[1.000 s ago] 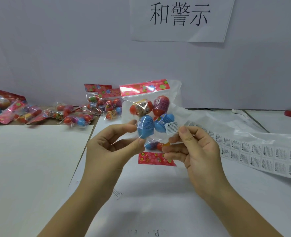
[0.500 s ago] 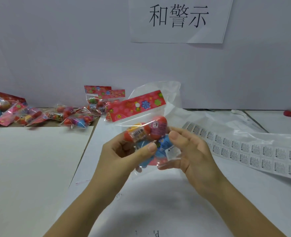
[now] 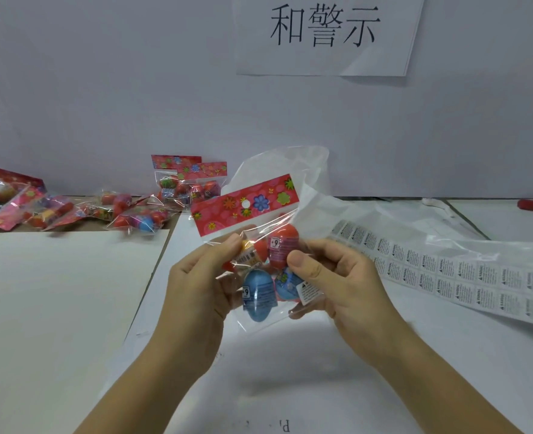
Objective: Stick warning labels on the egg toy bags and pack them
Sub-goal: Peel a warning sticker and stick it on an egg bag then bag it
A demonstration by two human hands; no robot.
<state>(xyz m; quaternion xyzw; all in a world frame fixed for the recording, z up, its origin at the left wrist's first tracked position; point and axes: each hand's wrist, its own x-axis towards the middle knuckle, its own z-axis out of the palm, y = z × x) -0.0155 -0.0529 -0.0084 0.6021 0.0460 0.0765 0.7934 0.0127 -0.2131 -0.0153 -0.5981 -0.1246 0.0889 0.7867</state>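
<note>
I see the white table (image 3: 447, 364) carrying a sheet of warning labels (image 3: 465, 277) on my right and a heap of egg toy bags (image 3: 71, 208) at the far left. Above its middle I hold one egg toy bag (image 3: 252, 211), tilted. My left hand (image 3: 196, 286) pinches its left side and my right hand (image 3: 349, 283) grips its right, thumb just above the stuck-on warning label (image 3: 309, 292).
</note>
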